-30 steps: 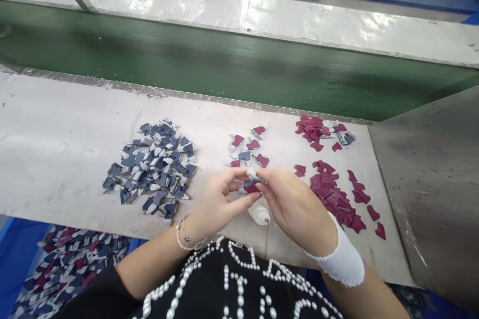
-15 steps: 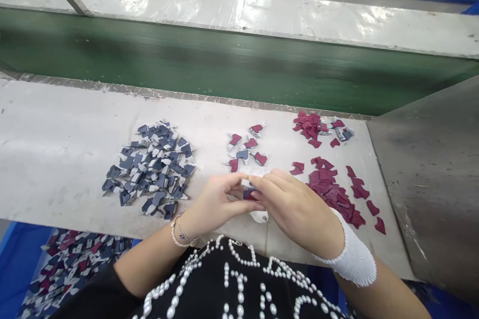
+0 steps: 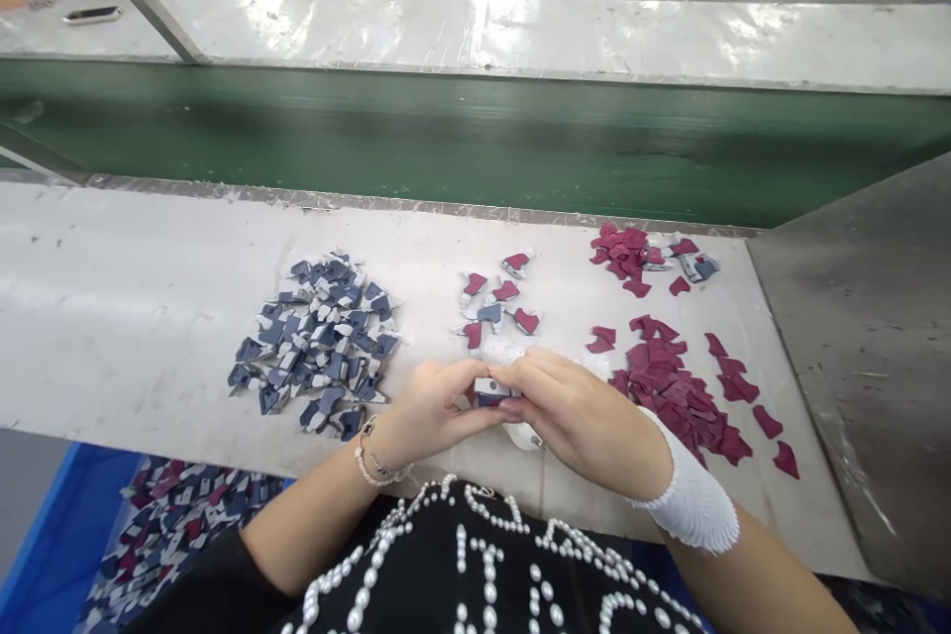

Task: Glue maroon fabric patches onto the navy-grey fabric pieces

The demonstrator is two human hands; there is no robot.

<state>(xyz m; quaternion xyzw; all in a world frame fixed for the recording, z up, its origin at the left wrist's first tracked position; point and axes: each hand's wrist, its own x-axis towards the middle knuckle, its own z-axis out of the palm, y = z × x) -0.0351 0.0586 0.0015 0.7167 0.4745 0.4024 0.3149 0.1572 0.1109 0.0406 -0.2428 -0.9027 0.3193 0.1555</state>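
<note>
My left hand (image 3: pixel 431 408) and my right hand (image 3: pixel 576 411) meet fingertip to fingertip over the near edge of the white worktable (image 3: pixel 134 317). Both pinch one small piece (image 3: pixel 490 390), white on top and dark blue below, with a trace of maroon. A small white bottle (image 3: pixel 524 436) lies on the table just under my right fingers, mostly hidden. Left of my hands sits a heap of blue-and-white pieces (image 3: pixel 319 342). To the right lies a spread of maroon pieces (image 3: pixel 680 391). A few joined maroon-and-blue pieces (image 3: pixel 497 302) lie just beyond my fingers.
A green conveyor belt (image 3: pixel 446 134) runs across behind the table. A second small maroon pile (image 3: pixel 631 253) lies at the table's far edge. A grey metal surface (image 3: pixel 862 337) borders the right side. A blue bin (image 3: pixel 156 525) holding mixed pieces stands below the table on the left.
My hands have drawn a little closer to me and lower, pressing the piece tighter between the fingertips. The maroon face seen earlier is now mostly covered. The camera tilted slightly.
</note>
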